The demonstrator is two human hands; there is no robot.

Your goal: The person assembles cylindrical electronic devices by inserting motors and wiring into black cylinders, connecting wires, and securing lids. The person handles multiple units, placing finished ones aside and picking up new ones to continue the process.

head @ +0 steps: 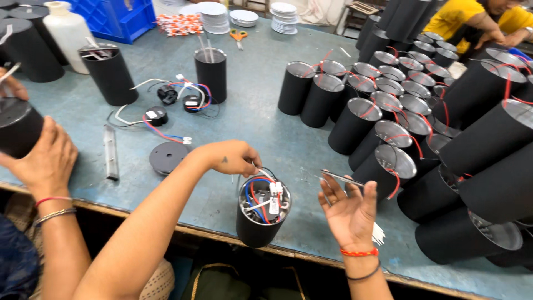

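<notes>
At the near edge of the bench: a black cylindrical housing (261, 214) stood upright with its open end up, set close to the person so both hands could reach into it.
Housing contents: red, blue and white wires with a white connector (274, 190) were bunched at the mouth, standing proud of the rim.
Left hand (232, 157): it reached over the housing, fingers curled and pinched on the white wiring at the rim, apparently steadying it there.
Right hand (350, 208): palm up just right of the housing, fingers half open; a thin metal strip (340, 178) lay across the fingertips, loosely held rather than clamped.
White strips (378, 233): a small bundle lay on the bench just behind the right wrist, within easy reach.
Finished stock: many black housings with red wires (388, 111) lay stacked on their sides at the right, open ends showing, well apart from the working spot.
Loose parts: a black round disc (168, 156), small drivers with wires (183, 100) and a metal bar (111, 151) lay on the blue-green bench top (250, 116), left of the housing.
Co-worker, left: another person's hand (44, 161) gripped a separate black cylinder (16, 128).
Co-worker, far right: a person in a yellow sleeve (461, 16) worked beyond the stack.
Far end: white discs (214, 16), scissors (239, 36), a blue crate (119, 19).
</notes>
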